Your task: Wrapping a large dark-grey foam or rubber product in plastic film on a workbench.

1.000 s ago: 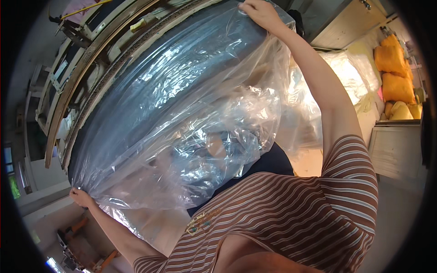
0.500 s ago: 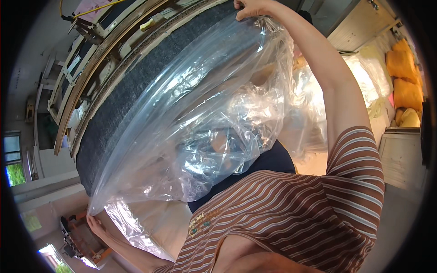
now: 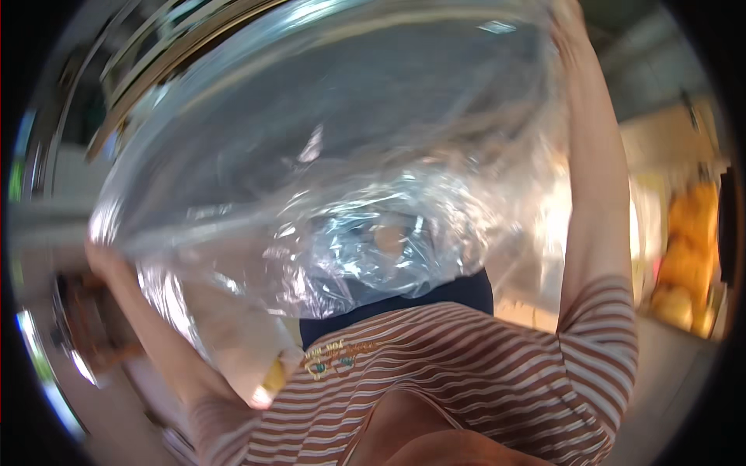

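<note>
A large sheet of clear plastic film (image 3: pixel 388 179) stretches between my two raised hands, with crumpled, shiny folds hanging down toward my waist. My left hand (image 3: pixel 101 256), out at the far left, is closed on one end of the film, though motion blurs its fingers. At the top right my right hand (image 3: pixel 567 23) grips the other end, partly cut off by the picture's rim. Behind the film shows a dark grey padded surface (image 3: pixel 334 101), seen only through the plastic.
Wooden rails of a frame (image 3: pixel 179 62) run along the far left. Orange bundles (image 3: pixel 688 248) are stacked at the right. A brown box-like thing (image 3: pixel 89 322) stands at the lower left, blurred. More shiny plastic (image 3: pixel 167 299) lies below my left forearm.
Both hands have risen and spread farther apart, the right moving outward to the right and the left up. The film is pulled wider, lifting across the dark surface.
</note>
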